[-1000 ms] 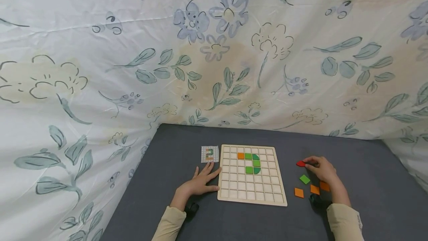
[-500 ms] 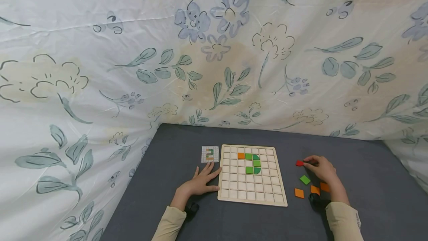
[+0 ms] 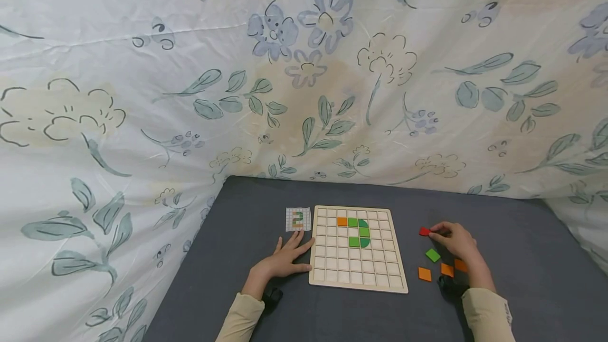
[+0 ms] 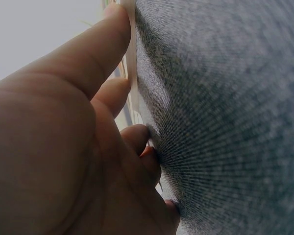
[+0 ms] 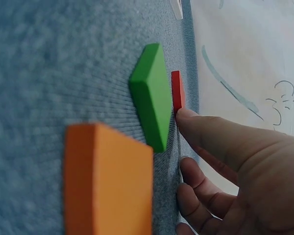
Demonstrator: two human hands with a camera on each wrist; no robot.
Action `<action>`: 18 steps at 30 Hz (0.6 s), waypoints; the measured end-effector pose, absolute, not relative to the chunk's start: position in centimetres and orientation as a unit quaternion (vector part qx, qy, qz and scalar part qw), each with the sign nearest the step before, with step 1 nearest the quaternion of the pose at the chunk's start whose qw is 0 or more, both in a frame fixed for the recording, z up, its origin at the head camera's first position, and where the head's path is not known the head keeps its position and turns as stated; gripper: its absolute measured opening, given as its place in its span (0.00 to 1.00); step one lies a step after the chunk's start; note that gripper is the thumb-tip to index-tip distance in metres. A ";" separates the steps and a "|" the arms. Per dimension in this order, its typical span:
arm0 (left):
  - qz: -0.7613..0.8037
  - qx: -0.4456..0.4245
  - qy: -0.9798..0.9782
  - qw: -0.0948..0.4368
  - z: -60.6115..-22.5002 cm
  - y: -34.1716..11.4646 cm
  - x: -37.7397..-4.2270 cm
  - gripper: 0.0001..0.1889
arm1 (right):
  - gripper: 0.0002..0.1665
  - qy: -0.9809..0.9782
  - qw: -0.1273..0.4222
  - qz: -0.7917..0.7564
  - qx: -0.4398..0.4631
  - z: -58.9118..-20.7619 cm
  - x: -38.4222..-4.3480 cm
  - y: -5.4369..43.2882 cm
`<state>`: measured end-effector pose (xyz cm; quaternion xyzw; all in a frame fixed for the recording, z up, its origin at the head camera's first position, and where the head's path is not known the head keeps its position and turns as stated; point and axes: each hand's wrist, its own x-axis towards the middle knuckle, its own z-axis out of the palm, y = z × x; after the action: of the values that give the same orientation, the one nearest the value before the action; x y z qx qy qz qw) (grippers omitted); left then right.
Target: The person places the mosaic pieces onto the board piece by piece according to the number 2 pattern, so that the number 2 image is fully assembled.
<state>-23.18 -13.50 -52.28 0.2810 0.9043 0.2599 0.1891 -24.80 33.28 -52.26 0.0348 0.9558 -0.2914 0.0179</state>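
A wooden grid board (image 3: 358,287) lies on the dark cloth, with one orange tile (image 3: 342,221), several green square tiles (image 3: 352,222) and two darker green rounded tiles (image 3: 364,243) in its cells. My left hand (image 3: 280,262) rests with spread fingers against the board's left edge; in the left wrist view its thumb and a fingertip touch the rim (image 4: 132,58). To the right of the board my right hand (image 3: 456,239) pinches a small red tile (image 3: 424,231) by its right end, low at the cloth. That red tile (image 5: 177,90) is partly hidden behind the thumb.
Below the red tile lie a loose green square tile (image 3: 433,255) and three orange tiles (image 3: 425,274), one partly behind the right wrist. A small printed pattern card (image 3: 298,219) lies left of the board. A flowered cloth (image 3: 309,94) hangs behind the table.
The red tile has turned in my right fingers and shifted slightly left, the hand moving a little with it. My left hand and the board stay put.
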 end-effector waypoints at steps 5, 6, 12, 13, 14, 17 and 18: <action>0.255 0.282 0.906 0.187 -52.4 -13.5 -23.2 0.38 | 0.20 0.958 0.019 -0.284 0.033 -52.4 -24.7 33.3; 0.254 0.281 0.906 0.186 -52.4 -13.4 -23.2 0.38 | 0.20 0.958 0.020 -0.283 0.034 -52.4 -24.6 33.3; 0.256 0.281 0.906 0.186 -52.4 -13.4 -23.2 0.37 | 0.19 0.959 0.021 -0.281 0.034 -52.2 -24.4 33.2; 0.256 0.281 0.906 0.186 -52.4 -13.4 -23.2 0.37 | 0.19 0.959 0.021 -0.281 0.032 -52.2 -24.4 33.2; 0.256 0.281 0.906 0.186 -52.4 -13.4 -23.2 0.37 | 0.18 0.959 0.021 -0.282 0.031 -52.2 -24.4 33.2; 0.257 0.279 0.906 0.187 -52.4 -13.4 -23.2 0.37 | 0.18 0.958 0.022 -0.286 0.024 -52.1 -24.3 33.1; 0.256 0.278 0.907 0.187 -52.4 -13.4 -23.2 0.37 | 0.18 0.957 0.022 -0.287 0.022 -52.1 -24.3 33.1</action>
<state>-23.24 -13.37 -52.39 0.2780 0.9066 0.2562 0.1873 -24.27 33.09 -52.08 0.0217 0.9574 -0.2872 0.0225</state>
